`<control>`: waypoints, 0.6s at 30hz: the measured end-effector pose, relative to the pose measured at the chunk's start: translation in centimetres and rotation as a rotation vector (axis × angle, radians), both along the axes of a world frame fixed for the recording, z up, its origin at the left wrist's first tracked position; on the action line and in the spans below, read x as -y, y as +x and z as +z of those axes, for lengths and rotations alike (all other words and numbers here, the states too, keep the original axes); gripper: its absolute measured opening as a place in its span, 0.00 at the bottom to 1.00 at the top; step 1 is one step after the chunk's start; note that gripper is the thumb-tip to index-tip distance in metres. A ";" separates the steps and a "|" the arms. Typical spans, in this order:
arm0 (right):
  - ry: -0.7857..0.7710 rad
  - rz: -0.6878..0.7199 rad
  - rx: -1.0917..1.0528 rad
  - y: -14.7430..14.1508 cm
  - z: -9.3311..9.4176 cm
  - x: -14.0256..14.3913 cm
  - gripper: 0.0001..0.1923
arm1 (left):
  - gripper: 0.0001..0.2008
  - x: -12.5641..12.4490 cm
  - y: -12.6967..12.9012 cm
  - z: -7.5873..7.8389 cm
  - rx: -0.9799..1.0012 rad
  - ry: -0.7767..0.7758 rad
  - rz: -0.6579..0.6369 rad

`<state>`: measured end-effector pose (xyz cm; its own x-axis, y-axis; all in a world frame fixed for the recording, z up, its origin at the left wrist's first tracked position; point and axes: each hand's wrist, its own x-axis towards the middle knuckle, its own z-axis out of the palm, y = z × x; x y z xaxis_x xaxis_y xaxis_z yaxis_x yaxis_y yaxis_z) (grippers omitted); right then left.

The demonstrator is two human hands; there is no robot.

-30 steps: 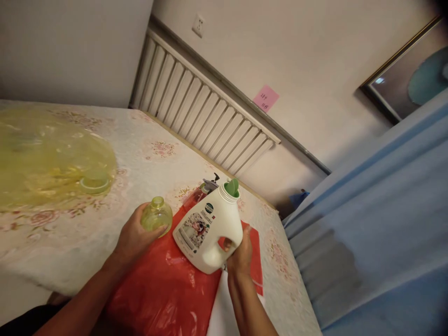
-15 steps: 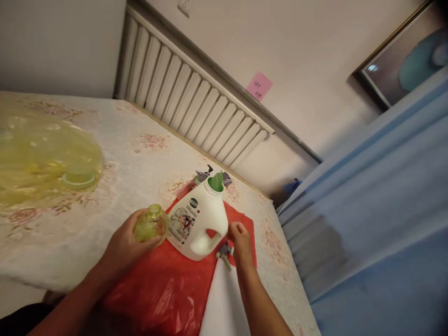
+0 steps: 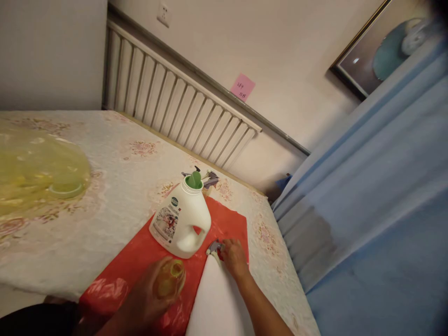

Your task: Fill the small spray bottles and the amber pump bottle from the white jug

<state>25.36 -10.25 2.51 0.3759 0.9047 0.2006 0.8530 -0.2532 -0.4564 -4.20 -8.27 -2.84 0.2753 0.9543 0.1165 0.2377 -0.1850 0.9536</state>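
Note:
My left hand (image 3: 149, 291) is wrapped round a small see-through yellow-green bottle (image 3: 170, 279), its open neck facing up, over a red plastic sheet (image 3: 131, 254). My right hand (image 3: 235, 256) has its fingers closed at a grey trigger spray head (image 3: 214, 247), which rests at the top of a white tapering surface (image 3: 217, 303). Between and beyond my hands stands a large white detergent jug (image 3: 187, 219) with a handle, a printed label and a green pouring spout (image 3: 194, 180). Grey spray tops (image 3: 212, 179) show partly behind the jug.
A yellow see-through plastic bag (image 3: 38, 172) with a round lid-like piece lies on the flowered tablecloth (image 3: 119, 179) at left. Behind the table are a white radiator (image 3: 175, 93) and a pink note (image 3: 242, 87). A blue curtain (image 3: 367, 200) hangs at right.
My left hand has brought the small bottle down and nearer, in front of the jug. My right hand has moved from beside the jug's handle onto the grey spray head. The view has shifted slightly.

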 end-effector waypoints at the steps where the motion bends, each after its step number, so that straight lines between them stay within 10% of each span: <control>1: -0.013 0.004 0.022 -0.1 -0.2 -0.1 0.08 | 0.34 0.6 0.5 -0.5 0.023 -0.012 -0.031; 9: 0.024 0.022 0.019 -0.7 -0.3 -0.2 0.09 | 0.37 1.4 2.9 -1.8 0.030 0.070 -0.083; 18: 0.322 0.025 -0.309 0.2 6.1 1.3 0.10 | 0.37 1.7 3.5 -0.4 -0.009 0.062 -0.085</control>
